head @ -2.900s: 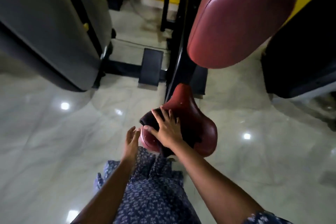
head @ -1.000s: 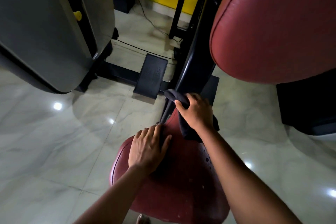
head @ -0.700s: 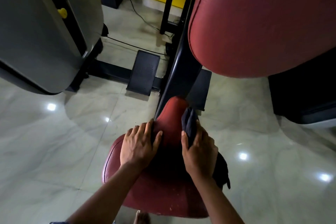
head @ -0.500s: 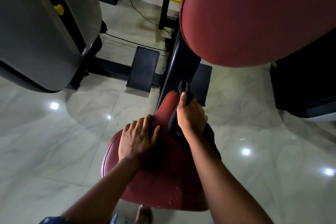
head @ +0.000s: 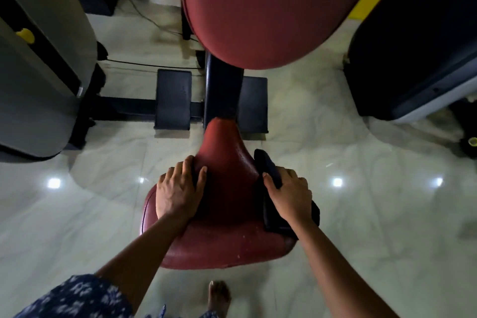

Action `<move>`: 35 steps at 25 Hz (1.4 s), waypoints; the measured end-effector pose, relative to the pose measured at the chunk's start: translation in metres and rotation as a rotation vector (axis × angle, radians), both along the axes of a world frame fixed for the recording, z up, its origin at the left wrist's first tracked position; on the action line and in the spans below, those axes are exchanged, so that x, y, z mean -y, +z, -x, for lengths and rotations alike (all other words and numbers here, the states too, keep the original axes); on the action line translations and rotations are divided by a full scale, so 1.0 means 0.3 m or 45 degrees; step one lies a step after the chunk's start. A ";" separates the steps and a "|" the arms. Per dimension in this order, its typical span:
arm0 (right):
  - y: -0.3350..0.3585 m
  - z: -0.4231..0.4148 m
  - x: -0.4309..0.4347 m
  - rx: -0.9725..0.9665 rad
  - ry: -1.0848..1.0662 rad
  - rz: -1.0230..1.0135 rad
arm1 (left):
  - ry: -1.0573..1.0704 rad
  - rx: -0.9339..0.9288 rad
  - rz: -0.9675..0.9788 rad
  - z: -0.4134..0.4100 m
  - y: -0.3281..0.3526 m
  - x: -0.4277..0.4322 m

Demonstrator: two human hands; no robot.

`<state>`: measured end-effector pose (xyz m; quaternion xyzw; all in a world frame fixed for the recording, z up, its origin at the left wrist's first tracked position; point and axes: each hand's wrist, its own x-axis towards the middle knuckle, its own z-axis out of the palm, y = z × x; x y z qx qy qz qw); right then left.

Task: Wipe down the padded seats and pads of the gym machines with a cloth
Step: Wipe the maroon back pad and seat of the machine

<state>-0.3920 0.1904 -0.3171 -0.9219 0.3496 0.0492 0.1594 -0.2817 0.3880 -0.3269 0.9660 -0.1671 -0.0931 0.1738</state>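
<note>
The right hand point(head: 289, 196) grips the cloth point(head: 265, 165) at the right edge of the seat point(head: 227, 240); the left hand point(head: 178, 191) lies flat, fingers spread, bracing. Advised — firm, overlapping strokes round the rim, cloth kept flat.

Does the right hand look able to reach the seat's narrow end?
Probably yes: the right hand grips the cloth at the right edge of the seat, with bare padding ahead; the left hand rests aside.

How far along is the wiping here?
Done: nothing looks plainly clean. In hand: the right hand grips a dark folded cloth at the right edge of the red padded seat; the left hand rests on it. Left: the big red back pad above.
</note>
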 end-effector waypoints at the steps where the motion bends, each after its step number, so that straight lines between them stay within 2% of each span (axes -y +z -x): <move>1: -0.012 0.031 0.000 0.029 -0.119 -0.082 | -0.011 -0.021 0.008 -0.002 -0.001 -0.004; 4: -0.025 0.132 -0.049 0.178 -0.541 -0.355 | -0.050 -0.069 0.029 -0.010 0.000 -0.014; 8: -0.033 0.204 -0.226 0.455 -1.091 -0.369 | -0.088 -0.122 0.076 -0.016 -0.008 -0.018; 12: -0.028 0.119 -0.495 0.806 -1.847 -0.583 | -0.246 -0.235 0.124 -0.050 -0.002 -0.051; 14: -0.033 0.051 -0.616 0.887 -2.009 -0.608 | -0.333 -0.300 0.172 -0.075 0.001 -0.083; 17: -0.036 -0.056 -0.763 0.882 -2.031 -0.497 | -0.279 -0.456 0.265 -0.109 -0.015 -0.129; 21: -0.023 -0.121 -0.915 0.814 -1.871 -0.365 | -0.331 -0.442 0.343 -0.091 -0.042 -0.197; 24: -0.003 -0.031 -0.930 0.834 -1.763 -0.422 | -0.366 -0.429 0.320 -0.078 -0.035 -0.235; 26: 0.040 0.026 -0.901 0.860 -1.639 -0.280 | -0.358 -0.430 0.302 -0.071 -0.023 -0.238; 29: 0.085 0.003 -0.820 0.757 -1.224 0.068 | -0.237 -0.413 0.348 -0.045 -0.008 -0.213; 32: 0.017 -0.064 -0.752 0.302 -0.612 0.336 | -0.140 -0.311 0.334 -0.016 -0.021 -0.203; 33: -0.017 -0.060 -0.723 0.205 -0.410 0.378 | -0.153 -0.258 0.327 -0.006 -0.028 -0.204; 35: -0.063 -0.027 -0.632 0.176 -0.163 0.419 | -0.147 -0.181 0.304 -0.003 -0.034 -0.197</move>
